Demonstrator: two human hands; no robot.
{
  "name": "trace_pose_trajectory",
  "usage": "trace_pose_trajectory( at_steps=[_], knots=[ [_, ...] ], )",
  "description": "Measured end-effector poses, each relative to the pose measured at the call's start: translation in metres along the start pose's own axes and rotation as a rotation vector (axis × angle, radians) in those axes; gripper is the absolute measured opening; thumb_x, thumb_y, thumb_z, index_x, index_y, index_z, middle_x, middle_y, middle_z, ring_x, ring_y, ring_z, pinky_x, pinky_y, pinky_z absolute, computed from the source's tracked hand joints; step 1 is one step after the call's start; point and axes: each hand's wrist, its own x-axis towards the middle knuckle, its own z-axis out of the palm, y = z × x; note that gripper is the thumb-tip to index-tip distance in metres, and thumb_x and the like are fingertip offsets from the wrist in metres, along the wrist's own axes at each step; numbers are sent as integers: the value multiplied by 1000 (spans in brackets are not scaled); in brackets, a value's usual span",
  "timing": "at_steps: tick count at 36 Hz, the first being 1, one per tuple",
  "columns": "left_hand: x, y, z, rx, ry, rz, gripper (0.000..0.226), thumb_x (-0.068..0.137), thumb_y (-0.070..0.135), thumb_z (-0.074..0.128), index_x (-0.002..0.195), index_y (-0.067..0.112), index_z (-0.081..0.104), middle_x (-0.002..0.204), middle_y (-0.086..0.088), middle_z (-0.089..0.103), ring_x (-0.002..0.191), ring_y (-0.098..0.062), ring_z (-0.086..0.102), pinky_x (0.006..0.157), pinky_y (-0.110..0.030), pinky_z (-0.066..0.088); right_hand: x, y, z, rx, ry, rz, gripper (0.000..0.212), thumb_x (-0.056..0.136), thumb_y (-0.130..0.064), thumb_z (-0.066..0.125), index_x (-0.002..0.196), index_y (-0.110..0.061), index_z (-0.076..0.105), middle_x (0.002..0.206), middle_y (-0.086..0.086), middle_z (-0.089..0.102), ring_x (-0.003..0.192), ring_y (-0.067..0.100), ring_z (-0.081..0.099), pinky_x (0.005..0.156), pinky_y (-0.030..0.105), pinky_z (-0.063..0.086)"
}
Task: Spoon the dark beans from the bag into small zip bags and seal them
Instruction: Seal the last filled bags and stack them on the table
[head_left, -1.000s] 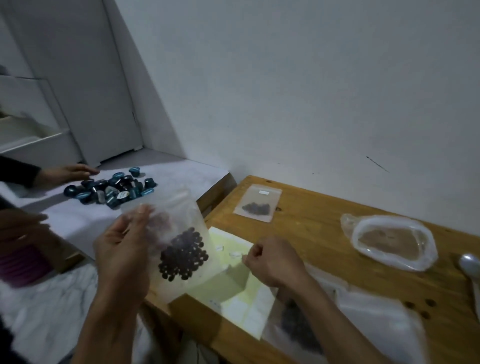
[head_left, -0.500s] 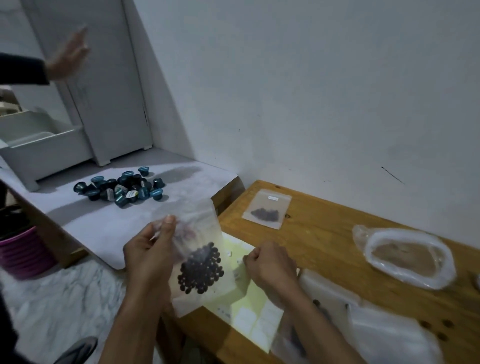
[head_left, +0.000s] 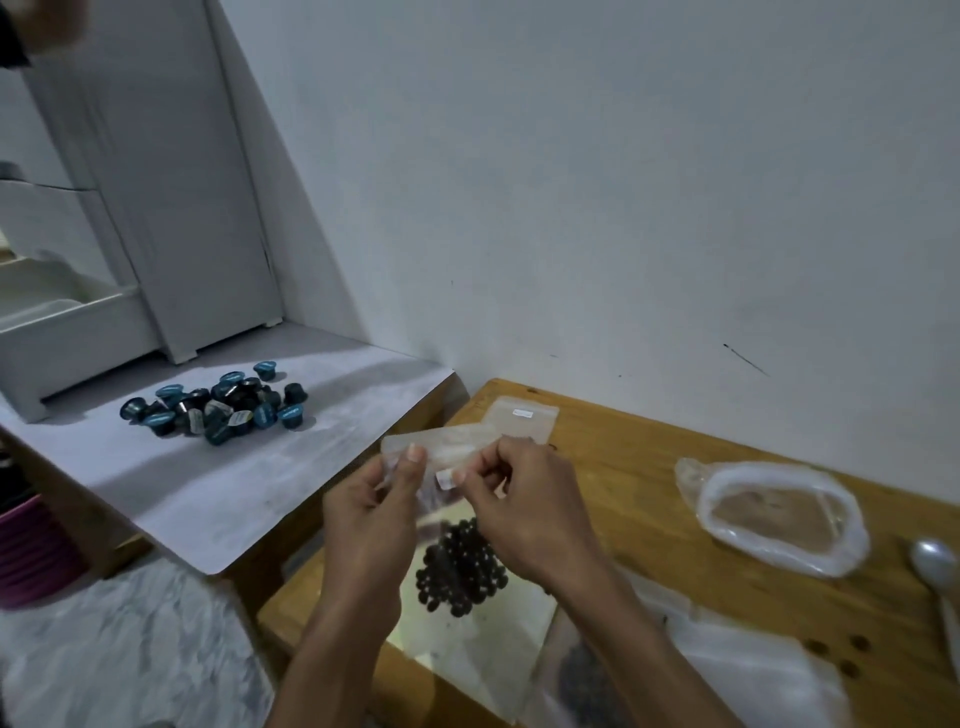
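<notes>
I hold a small clear zip bag upright above the wooden table, with a clump of dark beans hanging in its bottom. My left hand pinches the bag's top strip at its left end. My right hand pinches the same strip at its right end. Behind my hands lies another small zip bag, flat on the table. The big bean bag lies at the lower right, partly hidden by my right forearm. A metal spoon rests at the right edge.
An open clear plastic bag with brownish content sits on the right of the table. A pale paper sheet lies under my hands. A lower white table on the left holds several blue capsules. Another person's hand shows top left.
My right hand has risen from the table and taken the bag's top strip. The bag now hangs between both hands, more over the table. The view has tilted up and left.
</notes>
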Motion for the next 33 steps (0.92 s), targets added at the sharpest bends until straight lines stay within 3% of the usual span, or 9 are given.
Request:
trace_pose_trajectory(
  at_steps=[5, 8, 13, 16, 19, 21, 26, 30, 33],
  knots=[
    [-1, 0, 5, 16, -58, -13, 12, 91, 17, 68, 98, 8, 71, 89, -7, 78, 87, -23, 76, 73, -45, 61, -3, 1, -3, -10, 48, 35, 16, 88, -34, 65, 76, -24, 66, 73, -12, 66, 70, 5, 61, 68, 34, 56],
    [-1, -2, 6, 44, -83, 19, 28, 84, 6, 75, 111, 6, 69, 95, -9, 78, 90, -25, 76, 72, -42, 61, -5, 2, -5, 8, 66, 64, 15, 87, -34, 67, 76, -25, 65, 71, -13, 64, 69, 4, 61, 64, 30, 56],
    [-1, -3, 10, 67, -82, 84, 23, 85, 2, 73, 108, 5, 68, 87, -8, 79, 83, -23, 77, 65, -34, 62, -9, 5, -13, 173, 91, 171, 15, 80, -37, 76, 81, -25, 67, 78, -13, 68, 73, 0, 62, 65, 23, 52],
    [2, -2, 12, 56, -106, 96, 24, 85, 3, 73, 108, 9, 68, 86, -8, 79, 82, -23, 77, 64, -34, 59, -11, 10, -20, 262, 127, 258, 48, 73, -43, 83, 108, -31, 52, 102, -14, 57, 92, 2, 57, 75, 22, 51],
    [6, 3, 18, 71, -160, 100, 27, 83, 7, 75, 109, 13, 68, 90, -6, 79, 82, -23, 77, 68, -37, 57, -7, 14, -25, 667, 23, 365, 65, 72, -25, 89, 121, -32, 47, 107, -1, 71, 92, 12, 71, 82, 35, 60],
    [11, 4, 26, 91, -176, 93, 30, 81, 9, 78, 108, 14, 68, 89, -5, 79, 80, -24, 77, 67, -38, 58, -2, 20, -25, 779, 73, 382, 62, 73, -12, 87, 120, -30, 51, 95, 7, 77, 88, 23, 75, 84, 49, 60],
    [32, -3, 48, 123, -189, 68, 36, 77, 7, 83, 109, 10, 68, 85, -7, 79, 76, -25, 77, 61, -34, 59, 11, 31, -31, 739, 190, 375, 51, 79, -10, 82, 118, -26, 54, 88, 10, 76, 85, 37, 73, 72, 57, 60],
    [48, -5, 69, 132, -228, 69, 42, 74, 3, 85, 110, 12, 66, 86, -7, 78, 73, -21, 76, 55, -23, 54, 21, 46, -38, 717, 156, 408, 43, 82, -12, 80, 117, -21, 58, 93, 3, 77, 85, 23, 75, 77, 49, 62],
    [61, -9, 86, 100, -252, 52, 41, 75, -1, 83, 108, 15, 66, 83, -5, 78, 70, -18, 76, 54, -23, 55, 27, 59, -44, 719, 132, 428, 36, 82, -10, 80, 112, -22, 62, 95, 1, 77, 85, 18, 75, 78, 41, 62]
  ],
)
